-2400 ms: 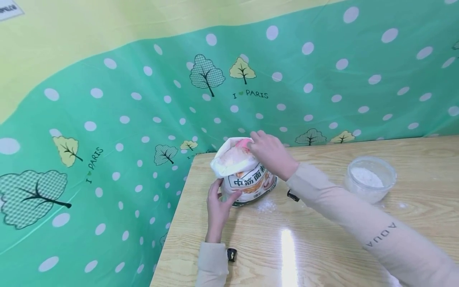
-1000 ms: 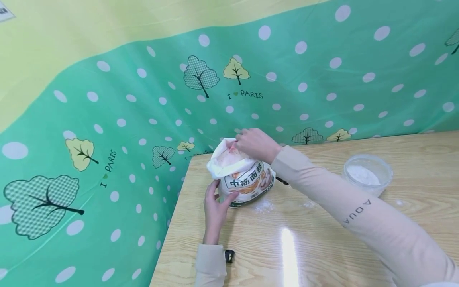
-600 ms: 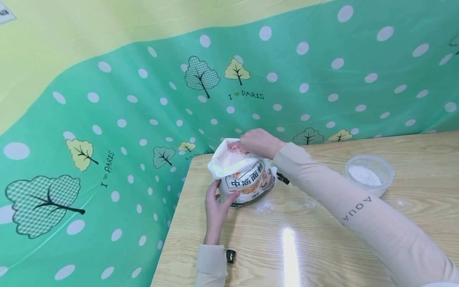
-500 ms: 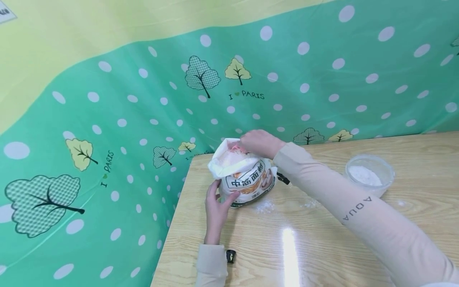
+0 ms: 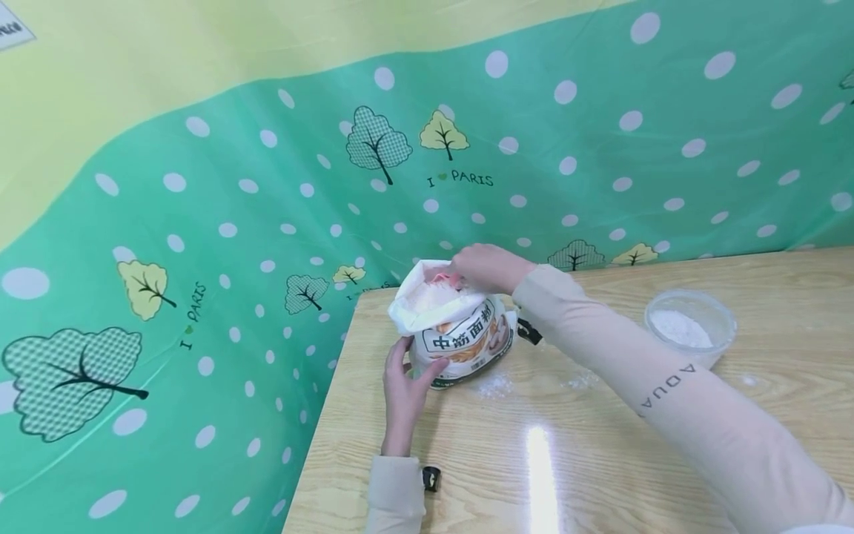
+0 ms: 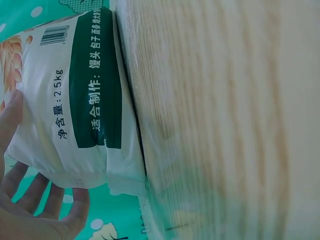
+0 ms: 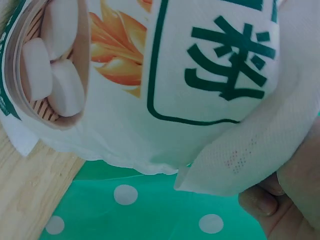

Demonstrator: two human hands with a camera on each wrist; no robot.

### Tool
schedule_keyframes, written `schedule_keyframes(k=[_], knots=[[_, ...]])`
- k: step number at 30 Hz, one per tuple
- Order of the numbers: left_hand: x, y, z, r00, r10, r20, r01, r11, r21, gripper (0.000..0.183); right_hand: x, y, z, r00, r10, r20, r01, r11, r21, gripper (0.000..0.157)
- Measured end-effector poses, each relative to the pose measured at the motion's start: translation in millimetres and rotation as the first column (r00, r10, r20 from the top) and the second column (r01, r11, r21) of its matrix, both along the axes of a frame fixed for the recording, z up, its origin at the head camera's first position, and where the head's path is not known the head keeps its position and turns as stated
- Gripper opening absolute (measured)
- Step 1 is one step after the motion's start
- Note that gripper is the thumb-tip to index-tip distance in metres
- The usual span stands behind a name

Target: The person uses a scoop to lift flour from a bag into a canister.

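Note:
A white flour bag (image 5: 460, 345) with green and orange print stands on the table, its top folded down and white flour (image 5: 427, 297) showing inside. My left hand (image 5: 403, 389) grips its lower left side, thumb (image 6: 10, 117) on the front and fingers (image 6: 55, 202) curved round the side. Over the bag's right rim, my right hand (image 5: 490, 267) is bent with curled fingers, holding a pink scoop (image 5: 454, 279) in the opening. Most of the scoop is hidden by that hand and the flour. The right wrist view shows curled fingers (image 7: 262, 200) beside the folded rim.
A clear round tub (image 5: 723, 337) with flour in it stands on the right of the wooden table (image 5: 480, 460). Spilled flour (image 5: 495, 384) lies before the bag. Behind and left hangs a green dotted cloth (image 5: 267, 185). A small black device (image 5: 431, 478) sits at the left wrist.
My right hand first shifted left over the bag's mouth, then slightly back right. The pink scoop sits lower in the bag and shows less. My left hand stays on the bag.

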State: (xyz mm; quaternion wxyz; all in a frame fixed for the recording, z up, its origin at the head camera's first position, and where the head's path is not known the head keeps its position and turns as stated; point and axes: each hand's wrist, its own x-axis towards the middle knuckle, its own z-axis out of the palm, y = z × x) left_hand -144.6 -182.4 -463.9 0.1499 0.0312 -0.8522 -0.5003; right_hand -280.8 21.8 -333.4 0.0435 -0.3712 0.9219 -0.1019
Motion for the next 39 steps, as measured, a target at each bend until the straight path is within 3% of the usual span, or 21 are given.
schedule_keyframes(k=[4, 9, 14, 18, 22, 25, 35, 39], knots=[[0.0, 0.8, -1.3, 1.000, 0.000, 0.012, 0.000, 1.000, 0.008, 0.074, -1.5, 5.4, -1.2, 0.998, 0.002, 0.069, 0.003, 0.998, -0.066, 0.019], [0.3, 1.5, -0.7, 1.000, 0.005, 0.018, -0.005, 1.000, 0.018, 0.074, -1.9, 9.3, 0.0, 0.993, 0.056, 0.101, -0.043, 0.991, -0.129, 0.017], [0.0, -0.1, -2.0, 0.999, 0.009, 0.032, -0.010, 1.000, 0.018, 0.074, 1.3, 9.6, 2.6, 0.991, 0.063, 0.117, -0.046, 0.989, -0.143, 0.018], [-0.5, -0.1, -2.1, 1.000, 0.006, 0.025, -0.007, 1.000, 0.013, 0.075, 2.5, 4.7, 0.5, 0.997, 0.073, -0.036, -0.075, 0.996, -0.039, 0.020], [-1.3, 0.2, -1.6, 1.000, 0.004, 0.019, -0.004, 1.000, 0.013, 0.075, 1.5, -1.2, -3.5, 0.962, 0.134, -0.237, -0.117, 0.990, 0.084, 0.024], [-1.2, 0.5, -1.5, 1.000, 0.000, 0.018, 0.000, 1.000, 0.012, 0.074, 1.1, -1.3, -5.2, 0.945, 0.171, -0.278, -0.151, 0.984, 0.092, 0.026], [-1.1, -0.2, -2.5, 1.000, 0.000, 0.008, 0.000, 1.000, 0.007, 0.074, -3.1, 6.7, -10.5, 0.964, 0.211, -0.163, -0.224, 0.972, -0.066, 0.021], [-1.2, -0.7, -2.4, 1.000, -0.003, 0.003, 0.003, 1.000, 0.005, 0.075, -3.2, 11.3, -10.2, 0.977, 0.189, -0.100, -0.200, 0.973, -0.112, 0.027]])
